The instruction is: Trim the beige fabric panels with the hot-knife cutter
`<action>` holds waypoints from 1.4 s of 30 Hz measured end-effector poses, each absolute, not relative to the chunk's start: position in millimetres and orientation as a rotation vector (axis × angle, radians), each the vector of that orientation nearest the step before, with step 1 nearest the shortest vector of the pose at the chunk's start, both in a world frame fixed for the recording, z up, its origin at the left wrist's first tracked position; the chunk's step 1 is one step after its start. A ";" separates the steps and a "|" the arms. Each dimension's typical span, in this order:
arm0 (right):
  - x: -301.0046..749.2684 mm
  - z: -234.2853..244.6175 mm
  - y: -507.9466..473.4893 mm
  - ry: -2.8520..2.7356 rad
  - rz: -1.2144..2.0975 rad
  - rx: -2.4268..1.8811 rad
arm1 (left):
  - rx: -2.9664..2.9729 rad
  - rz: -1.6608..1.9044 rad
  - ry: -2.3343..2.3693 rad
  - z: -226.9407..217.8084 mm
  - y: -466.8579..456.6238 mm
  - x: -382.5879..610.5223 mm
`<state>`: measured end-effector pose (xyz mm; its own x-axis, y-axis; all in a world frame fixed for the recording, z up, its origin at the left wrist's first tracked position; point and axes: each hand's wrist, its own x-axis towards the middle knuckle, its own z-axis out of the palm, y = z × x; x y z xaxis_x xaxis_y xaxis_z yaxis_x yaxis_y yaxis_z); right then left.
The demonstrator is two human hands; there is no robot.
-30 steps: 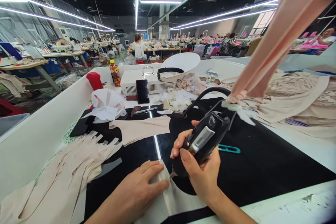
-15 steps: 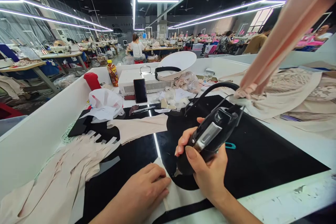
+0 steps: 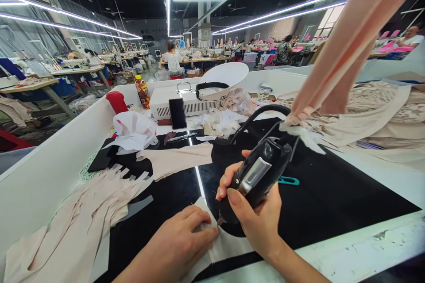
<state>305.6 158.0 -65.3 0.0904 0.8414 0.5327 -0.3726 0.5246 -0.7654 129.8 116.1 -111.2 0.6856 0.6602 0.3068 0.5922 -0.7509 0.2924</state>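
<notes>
My right hand (image 3: 255,212) is wrapped round a black corded hand tool (image 3: 257,177) with a silver plate on its side. The tool tilts, its narrow tip low over the beige fabric piece (image 3: 229,245), close to my left fingertips. Whether the tip touches the fabric I cannot tell. My left hand (image 3: 186,234) lies on the fabric on the black board (image 3: 318,203), pressing it with outstretched fingers. Knotted pink cloth strips (image 3: 335,48) run up from the tool's back end, beside its thick black cord (image 3: 259,112).
Beige cut pieces (image 3: 76,225) are heaped at left, and another piece (image 3: 179,159) lies ahead. Behind are a phone (image 3: 177,113), a white vented box (image 3: 166,99), a bottle (image 3: 142,93) and a plastic bag (image 3: 133,130). A teal tool (image 3: 289,180) lies right. White walls edge the bench.
My right hand has brought the black tool slightly left and down, closer to my left fingertips. The knotted pink strips have shifted left with it. My left hand stays on the fabric.
</notes>
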 end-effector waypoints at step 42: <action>362.1 -61.1 124.4 -1.178 0.880 -0.551 | 3.013 0.733 1.170 -128.5 90.9 169.1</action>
<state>362.1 124.4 -61.1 0.1235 0.8236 0.5536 -0.2969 0.5629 -0.7713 169.1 90.9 -128.5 0.6557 0.5991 0.4596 0.6750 -0.7378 -0.0011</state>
